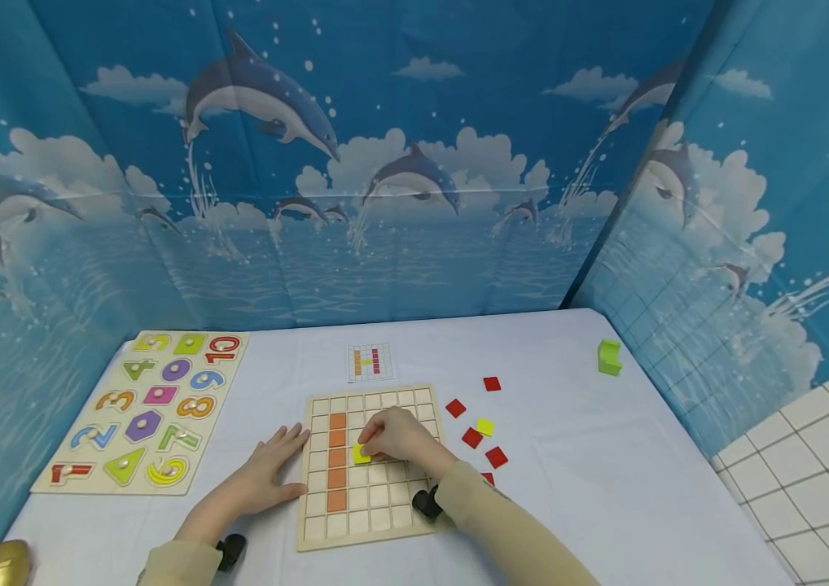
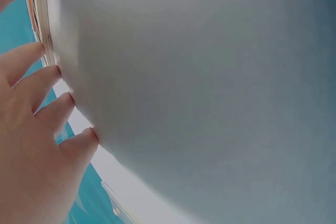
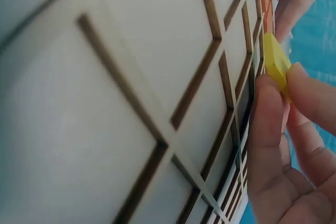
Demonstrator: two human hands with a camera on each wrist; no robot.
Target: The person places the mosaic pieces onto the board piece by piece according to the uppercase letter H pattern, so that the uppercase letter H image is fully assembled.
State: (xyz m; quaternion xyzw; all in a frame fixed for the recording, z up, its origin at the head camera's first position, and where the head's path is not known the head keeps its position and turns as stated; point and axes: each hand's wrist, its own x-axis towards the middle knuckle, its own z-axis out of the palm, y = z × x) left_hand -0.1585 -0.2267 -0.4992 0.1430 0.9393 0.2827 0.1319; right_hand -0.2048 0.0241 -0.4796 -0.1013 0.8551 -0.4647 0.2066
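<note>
A wooden grid board (image 1: pixel 379 533) lies on the white table, with a column of several orange tiles (image 1: pixel 337 457) in its left part. My right hand (image 1: pixel 398 435) is over the middle of the board and pinches a yellow tile (image 1: pixel 361 454) between thumb and fingers. In the right wrist view the yellow tile (image 3: pixel 276 64) is tilted, close to the grid beside the orange column. My left hand (image 1: pixel 268 470) has its fingers spread, fingertips at the board's left edge. The left wrist view shows these fingers (image 2: pixel 55 111) close to the board's side.
Right of the board lie several red tiles (image 1: pixel 456 408) and another yellow tile (image 1: pixel 484 426). A small pattern card (image 1: pixel 369 374) lies behind the board. A number puzzle (image 1: pixel 117 480) occupies the left side, a green block (image 1: pixel 609 358) the far right, a gold object (image 1: pixel 2 563) the near left corner.
</note>
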